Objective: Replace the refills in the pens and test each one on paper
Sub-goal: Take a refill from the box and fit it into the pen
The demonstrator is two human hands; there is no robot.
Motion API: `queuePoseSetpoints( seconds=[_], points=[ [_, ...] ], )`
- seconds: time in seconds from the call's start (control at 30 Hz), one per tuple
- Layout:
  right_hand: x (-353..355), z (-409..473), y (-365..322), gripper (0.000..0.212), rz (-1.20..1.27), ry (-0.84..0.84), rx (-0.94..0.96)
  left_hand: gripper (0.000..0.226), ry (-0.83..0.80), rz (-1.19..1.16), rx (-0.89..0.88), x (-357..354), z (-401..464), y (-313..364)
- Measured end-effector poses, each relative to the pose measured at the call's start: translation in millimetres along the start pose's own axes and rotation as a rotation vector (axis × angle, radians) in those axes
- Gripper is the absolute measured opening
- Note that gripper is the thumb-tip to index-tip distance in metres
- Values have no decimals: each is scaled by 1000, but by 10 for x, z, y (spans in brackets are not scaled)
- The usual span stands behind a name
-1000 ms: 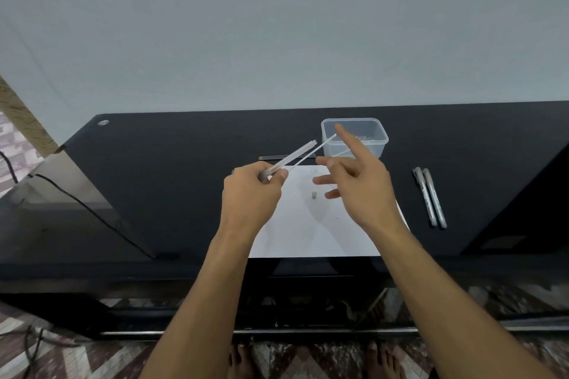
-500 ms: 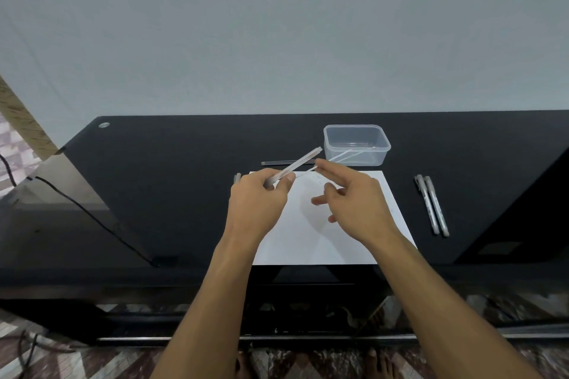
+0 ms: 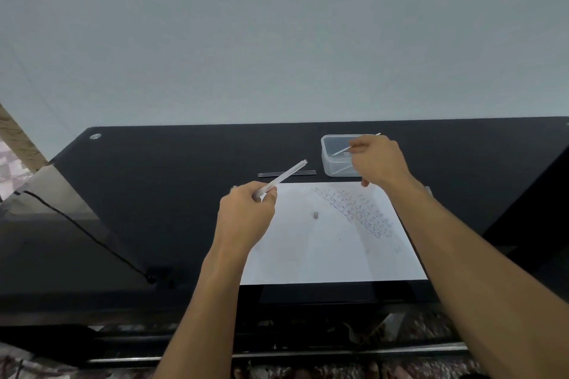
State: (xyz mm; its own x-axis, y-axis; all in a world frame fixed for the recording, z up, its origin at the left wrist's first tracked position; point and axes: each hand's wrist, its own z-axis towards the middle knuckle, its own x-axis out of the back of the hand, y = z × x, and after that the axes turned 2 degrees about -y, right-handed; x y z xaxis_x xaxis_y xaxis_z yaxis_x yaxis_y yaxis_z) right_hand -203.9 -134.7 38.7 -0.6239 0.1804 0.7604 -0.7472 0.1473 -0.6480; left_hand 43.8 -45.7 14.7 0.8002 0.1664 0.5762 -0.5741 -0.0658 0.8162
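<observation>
The left hand [image 3: 246,212] grips the lower end of a clear pen barrel [image 3: 284,177] between thumb and curled fingers; the barrel slants up and away toward the right hand, its far end free in the air. The right hand [image 3: 377,161] pinches a thin pale refill [image 3: 345,150] over the clear plastic container [image 3: 331,163], one end of the refill pointing down into the container and the other showing past the knuckles. Whether the refill touches the container cannot be told. Between the two hands, on the black worktop [image 3: 172,169], lie several dark spare refills [image 3: 288,174], just beyond the barrel's tip. Below and between the hands lies the sheet of paper [image 3: 323,255], with scribbled lines under the right wrist and a small grey cap [image 3: 315,215] standing near the middle.
</observation>
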Motion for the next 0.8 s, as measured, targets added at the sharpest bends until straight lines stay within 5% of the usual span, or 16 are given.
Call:
queuePoseSetpoints(
  seconds=[0.27,0.43,0.8],
  points=[
    [29,-20,-43,51,-177,47,-3,20,26,-8,-29,35,5,9],
    [-57,-165,-237,34,-190,169,157,21,45,-8,-4,59,29,-3],
    [-1033,-93,-611,17,-372,-44,297,19,97,-42,41,221,6,-45]
  ],
)
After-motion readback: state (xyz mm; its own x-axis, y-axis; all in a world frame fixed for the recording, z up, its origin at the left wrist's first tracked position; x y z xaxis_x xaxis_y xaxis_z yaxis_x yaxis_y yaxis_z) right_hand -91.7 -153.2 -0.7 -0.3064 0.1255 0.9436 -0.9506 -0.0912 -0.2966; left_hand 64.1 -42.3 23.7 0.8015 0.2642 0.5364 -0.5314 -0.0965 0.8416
